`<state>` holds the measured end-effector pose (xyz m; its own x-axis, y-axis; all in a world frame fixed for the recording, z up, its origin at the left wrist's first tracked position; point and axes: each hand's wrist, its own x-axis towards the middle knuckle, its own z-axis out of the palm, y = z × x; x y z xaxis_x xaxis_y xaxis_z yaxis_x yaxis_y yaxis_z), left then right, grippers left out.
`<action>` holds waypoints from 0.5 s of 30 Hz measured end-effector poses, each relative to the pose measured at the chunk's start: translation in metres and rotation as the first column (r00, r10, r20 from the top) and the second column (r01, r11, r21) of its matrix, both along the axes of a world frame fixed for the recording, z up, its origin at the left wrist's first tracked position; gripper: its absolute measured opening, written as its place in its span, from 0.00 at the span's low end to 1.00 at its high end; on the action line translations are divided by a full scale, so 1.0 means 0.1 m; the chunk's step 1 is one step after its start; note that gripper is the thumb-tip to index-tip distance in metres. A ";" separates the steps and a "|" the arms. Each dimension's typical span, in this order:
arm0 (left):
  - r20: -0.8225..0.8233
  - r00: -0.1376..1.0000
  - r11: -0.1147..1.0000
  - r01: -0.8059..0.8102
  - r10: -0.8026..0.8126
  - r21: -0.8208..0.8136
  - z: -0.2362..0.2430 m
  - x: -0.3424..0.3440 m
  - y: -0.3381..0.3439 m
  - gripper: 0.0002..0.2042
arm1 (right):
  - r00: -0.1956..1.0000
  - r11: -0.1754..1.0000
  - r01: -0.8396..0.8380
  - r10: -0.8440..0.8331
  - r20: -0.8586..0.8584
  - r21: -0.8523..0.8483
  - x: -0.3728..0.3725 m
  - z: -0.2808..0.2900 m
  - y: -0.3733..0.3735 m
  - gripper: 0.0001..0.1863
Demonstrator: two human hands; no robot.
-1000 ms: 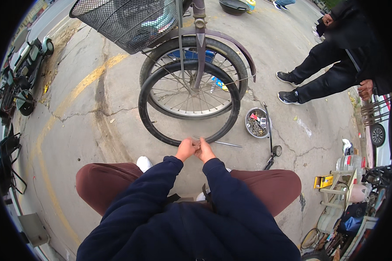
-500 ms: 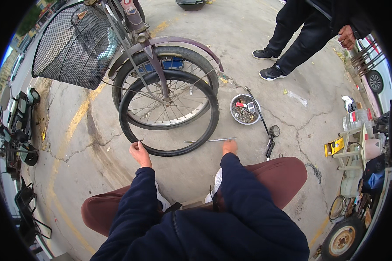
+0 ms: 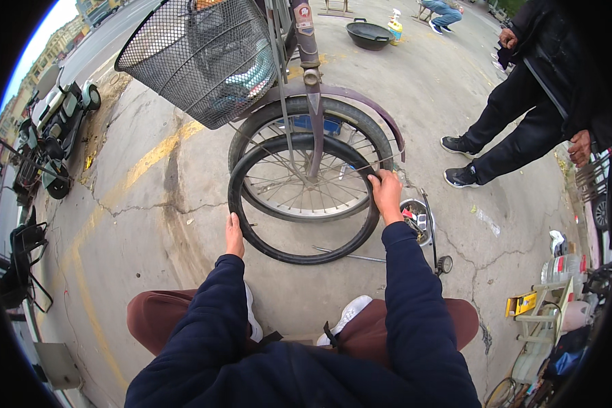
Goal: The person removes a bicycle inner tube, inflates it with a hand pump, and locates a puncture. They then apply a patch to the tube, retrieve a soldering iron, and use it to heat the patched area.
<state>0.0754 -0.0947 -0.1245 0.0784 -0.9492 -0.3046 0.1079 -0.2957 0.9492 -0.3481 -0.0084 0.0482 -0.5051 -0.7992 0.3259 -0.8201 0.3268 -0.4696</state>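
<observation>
A round black inner tube (image 3: 284,256) leans against the front wheel (image 3: 265,196) of a bicycle, its valve stem poking inward at the lower left. My right hand (image 3: 387,197) is closed round the tube's right side, thumb on the inside. At the lower left, my left hand (image 3: 233,238) rests against the tube's outer edge with fingers stretched out, not wrapped round it. A thin metal rod (image 3: 360,258) lies on the ground, passing under the tube's bottom. Just beyond my right wrist, a metal bowl (image 3: 425,238) of small parts is partly hidden.
A pump with a round gauge (image 3: 445,264) lies right of the bowl. The bicycle's wire basket (image 3: 183,75) overhangs at the left. A person in black trousers (image 3: 503,136) stands at the right. Farther back are a black basin (image 3: 368,34) and a spray bottle (image 3: 395,28).
My right hand has left the rod and risen to grip the tube's right side. My left hand has shifted to the tube's outer edge. The view has turned, showing more of the background.
</observation>
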 end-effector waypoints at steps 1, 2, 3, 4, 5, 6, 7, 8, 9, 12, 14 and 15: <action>0.006 0.999 0.997 -0.031 0.031 -0.075 0.03 -0.04 -0.02 0.29 | 0.997 0.998 -0.057 0.059 -0.048 0.024 -0.04 0.04 0.00 0.12; -0.001 0.998 0.997 -0.055 0.055 -0.058 0.08 -0.05 -0.03 0.26 | 0.992 0.992 -0.062 0.073 -0.100 0.110 -0.09 0.07 0.00 0.12; 0.021 0.996 0.995 -0.080 0.081 -0.058 0.13 -0.09 -0.06 0.26 | 0.989 0.991 -0.100 0.109 -0.100 0.094 -0.14 0.08 0.03 0.13; 0.057 0.993 0.993 -0.099 0.103 -0.061 0.21 -0.10 -0.10 0.26 | 0.990 0.980 -0.119 0.129 -0.054 0.157 -0.22 0.09 0.04 0.14; 0.057 0.993 0.990 -0.095 0.101 -0.103 0.30 -0.10 -0.17 0.25 | 0.991 0.964 -0.133 0.136 0.005 0.230 -0.29 0.08 0.08 0.14; 0.067 0.992 0.987 -0.095 0.104 -0.131 0.38 -0.14 -0.25 0.24 | 0.991 0.943 -0.131 0.128 0.031 0.307 -0.38 0.07 0.13 0.15; 0.083 0.992 0.979 -0.074 0.091 -0.188 0.48 -0.16 -0.32 0.21 | 0.982 0.903 -0.173 0.191 -0.007 0.392 -0.47 0.05 0.20 0.15; 0.100 0.989 0.957 -0.079 0.111 -0.278 0.57 -0.22 -0.40 0.20 | 0.980 0.870 -0.195 0.195 0.047 0.452 -0.56 0.02 0.26 0.15; 0.140 0.987 0.965 -0.036 0.074 -0.260 0.66 -0.27 -0.50 0.20 | 0.977 0.834 -0.214 0.189 0.100 0.509 -0.65 -0.01 0.33 0.15; 0.241 0.970 0.944 0.037 0.046 -0.328 0.92 -0.58 -0.77 0.21 | 0.953 0.734 -0.279 0.134 0.271 0.619 -0.92 -0.10 0.64 0.17; 0.341 0.939 0.924 0.170 -0.046 -0.342 1.08 -0.69 -0.90 0.21 | 0.937 0.649 -0.321 0.114 0.329 0.689 -1.03 -0.15 0.88 0.17; 0.388 0.917 0.926 0.219 -0.088 -0.307 1.17 -0.74 -0.97 0.21 | 0.799 0.702 -0.420 -0.015 0.601 0.576 -1.06 -0.14 0.98 0.17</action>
<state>0.0017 -0.1921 -0.0073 -0.0340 -0.9978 0.0568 -0.2817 0.0641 0.9574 -0.4542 0.0898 0.0344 -0.2083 -0.7853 -0.5830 -0.5903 0.5762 -0.5653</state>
